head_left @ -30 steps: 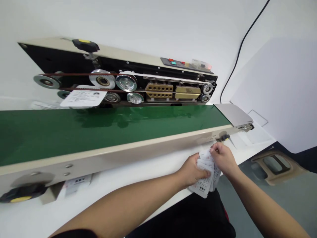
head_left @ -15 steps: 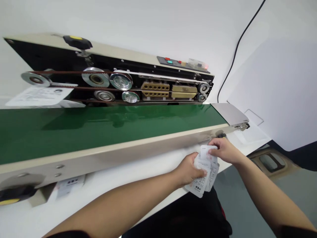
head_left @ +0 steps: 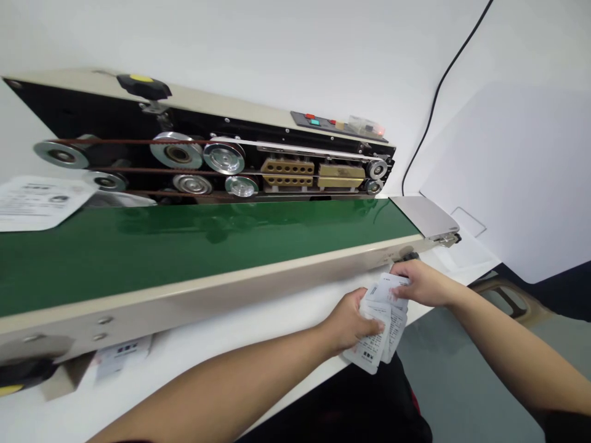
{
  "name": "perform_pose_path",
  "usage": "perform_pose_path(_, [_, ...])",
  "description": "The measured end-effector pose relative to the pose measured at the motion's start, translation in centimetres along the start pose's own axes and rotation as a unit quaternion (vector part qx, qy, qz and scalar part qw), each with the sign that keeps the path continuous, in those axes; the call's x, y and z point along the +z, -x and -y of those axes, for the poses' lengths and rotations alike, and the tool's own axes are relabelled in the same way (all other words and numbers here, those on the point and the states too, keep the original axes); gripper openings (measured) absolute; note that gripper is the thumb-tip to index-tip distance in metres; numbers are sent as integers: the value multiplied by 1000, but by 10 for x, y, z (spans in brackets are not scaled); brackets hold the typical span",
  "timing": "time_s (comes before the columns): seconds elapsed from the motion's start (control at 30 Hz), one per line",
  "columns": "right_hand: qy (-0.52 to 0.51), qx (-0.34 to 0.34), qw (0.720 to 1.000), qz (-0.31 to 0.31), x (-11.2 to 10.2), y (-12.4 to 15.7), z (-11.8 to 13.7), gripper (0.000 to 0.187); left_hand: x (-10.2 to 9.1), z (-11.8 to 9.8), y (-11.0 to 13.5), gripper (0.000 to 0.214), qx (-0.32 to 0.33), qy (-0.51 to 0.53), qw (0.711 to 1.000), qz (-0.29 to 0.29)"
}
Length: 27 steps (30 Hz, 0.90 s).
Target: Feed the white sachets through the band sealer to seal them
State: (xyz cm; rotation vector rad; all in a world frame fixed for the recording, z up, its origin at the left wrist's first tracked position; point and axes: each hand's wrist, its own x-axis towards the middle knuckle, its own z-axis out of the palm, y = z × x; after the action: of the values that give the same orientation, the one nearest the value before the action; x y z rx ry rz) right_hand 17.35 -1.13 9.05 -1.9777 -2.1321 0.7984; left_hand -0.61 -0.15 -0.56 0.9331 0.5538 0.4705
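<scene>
left hand (head_left: 353,321) grips a fanned stack of printed slips (head_left: 385,314), probably paper, right hand (head_left: 422,284) closed on its top edge, both just in front of the green conveyor belt (head_left: 207,258)

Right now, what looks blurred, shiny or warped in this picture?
In the head view, the green conveyor belt glares, reflecting the band sealer above it; the paper sheet at far left and the label under the belt look smeared; the wide lens slants the sealer; the paper slips look fairly sharp.
</scene>
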Motion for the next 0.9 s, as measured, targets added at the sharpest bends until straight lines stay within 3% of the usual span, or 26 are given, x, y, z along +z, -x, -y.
perform_pose_path(0.2, [-19, 15, 994, -107, -27, 9, 7, 7, 0, 0, 0, 43, -1, 3, 1000, 1])
perform_pose_path(0.33, [-26, -17, 987, -155, -45, 27, 17, 14, 1, 0, -1, 43, -4, -13, 1000, -13])
perform_pose_path(0.4, [-2, -42, 977, -210, -54, 33, 21, 18, 0, 2, -3, 44, 1, -16, 1000, -17])
perform_pose_path(0.5, [77, -66, 932, -347, -68, 33, 21, 20, -2, 10, -8, 43, 4, -13, 1000, -17])
perform_pose_path(0.63, [223, -107, 821, -515, -87, 11, 6, 18, -5, 17, -11, 45, 12, 12, 1000, -10])
perform_pose_path(0.73, [299, -117, 781, -536, -99, -19, -12, 22, -5, 15, -10, 49, 5, 16, 1000, -11])
perform_pose_path(0.9, [404, -53, 764, -501, -106, -62, -38, 21, -7, 12, -10, 51, 0, -17, 1000, -16])
